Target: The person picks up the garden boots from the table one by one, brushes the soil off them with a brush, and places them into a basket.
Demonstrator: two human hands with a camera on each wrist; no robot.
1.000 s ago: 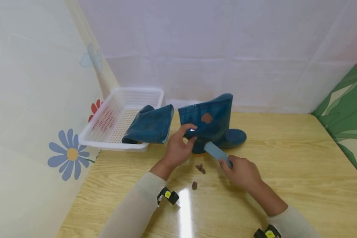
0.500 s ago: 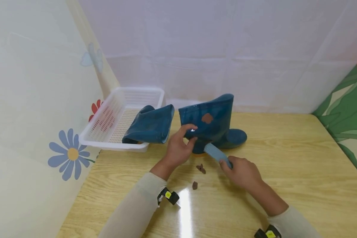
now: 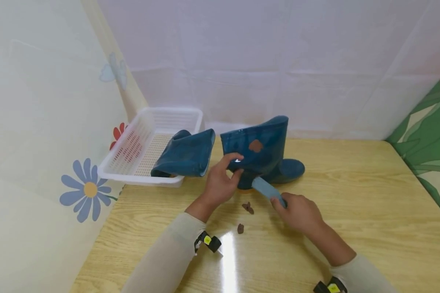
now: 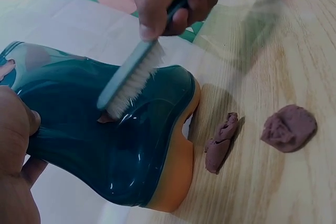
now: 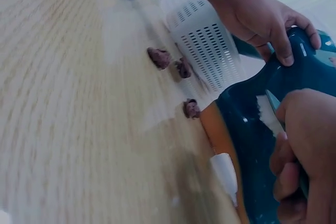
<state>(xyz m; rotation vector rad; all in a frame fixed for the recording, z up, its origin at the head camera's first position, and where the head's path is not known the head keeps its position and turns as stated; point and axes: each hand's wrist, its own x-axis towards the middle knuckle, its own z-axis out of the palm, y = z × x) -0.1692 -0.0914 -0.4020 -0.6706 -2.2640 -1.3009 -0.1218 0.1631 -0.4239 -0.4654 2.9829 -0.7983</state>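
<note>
A blue rubber boot (image 3: 265,154) with an orange sole stands on the table, its toe pointing right. My left hand (image 3: 220,182) grips the back of its shaft, thumb and fingers on either side. In my right hand (image 3: 300,211) is the handle of a blue-grey scrubbing brush (image 3: 265,188). The brush's white bristles (image 4: 137,86) touch the boot around the ankle, where a small brown bit (image 4: 106,117) shows at the brush tip. Higher on the shaft sticks a brown patch (image 3: 256,145). Brown clumps (image 3: 247,207) lie on the tabletop near the heel.
To the left stands a white perforated basket (image 3: 110,178). A second blue boot (image 3: 187,154) lies in it, its shaft sticking out over the right rim. A pale cloth (image 3: 242,61) hangs behind the wooden table (image 3: 370,195).
The brush shifts very slightly against the boot's ankle. Both hands keep their hold, and the boots, basket and clumps stay where they were.
</note>
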